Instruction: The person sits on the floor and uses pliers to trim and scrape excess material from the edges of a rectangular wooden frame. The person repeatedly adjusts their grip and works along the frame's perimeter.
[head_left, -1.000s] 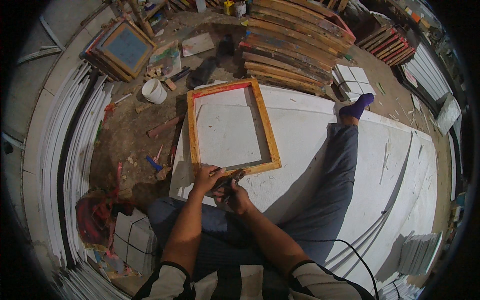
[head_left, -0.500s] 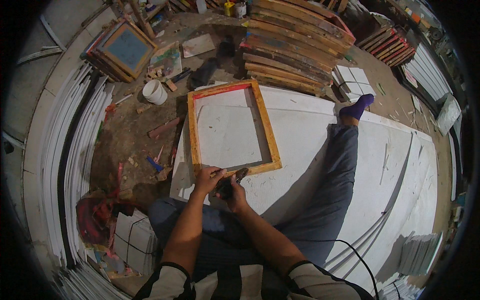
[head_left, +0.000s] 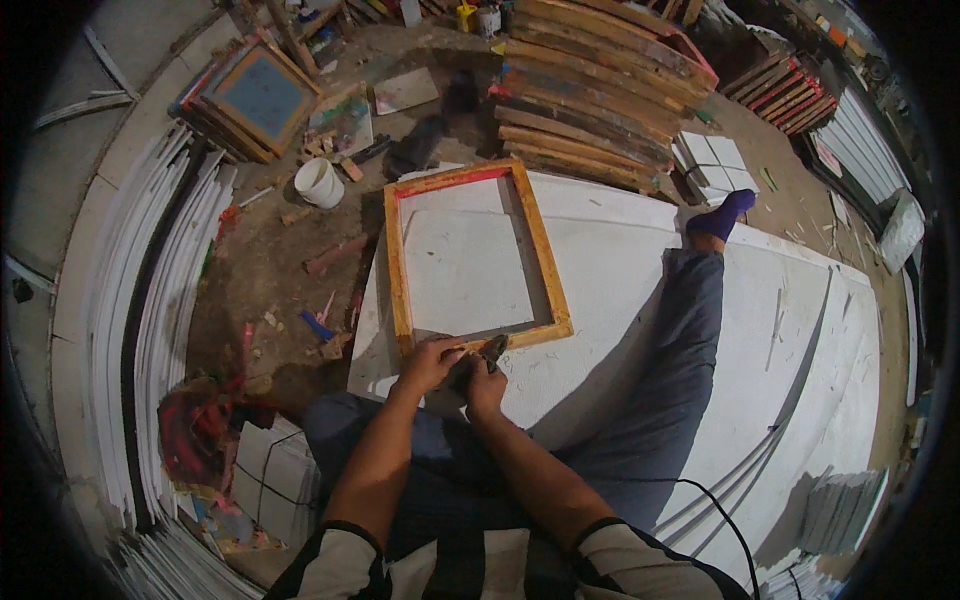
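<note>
Wooden frame (head_left: 541, 250) mid-picture I'd brace firmly, left hand (head_left: 432, 365) half-curled against it, hold unclear, right hand (head_left: 484, 388) clasped round a dark tool (head_left: 494, 348).

The frame (head_left: 542, 250) lies on sheeting (head_left: 600, 260), bucket (head_left: 319, 184) left, probably timbers (head_left: 600, 85) behind

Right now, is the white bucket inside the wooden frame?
No, the white bucket sits on the brown floor, out past the left side of the wooden frame.

rough wooden frame (head_left: 539, 245), matt sheet (head_left: 605, 260), dull cloth trousers (head_left: 692, 310)
</note>
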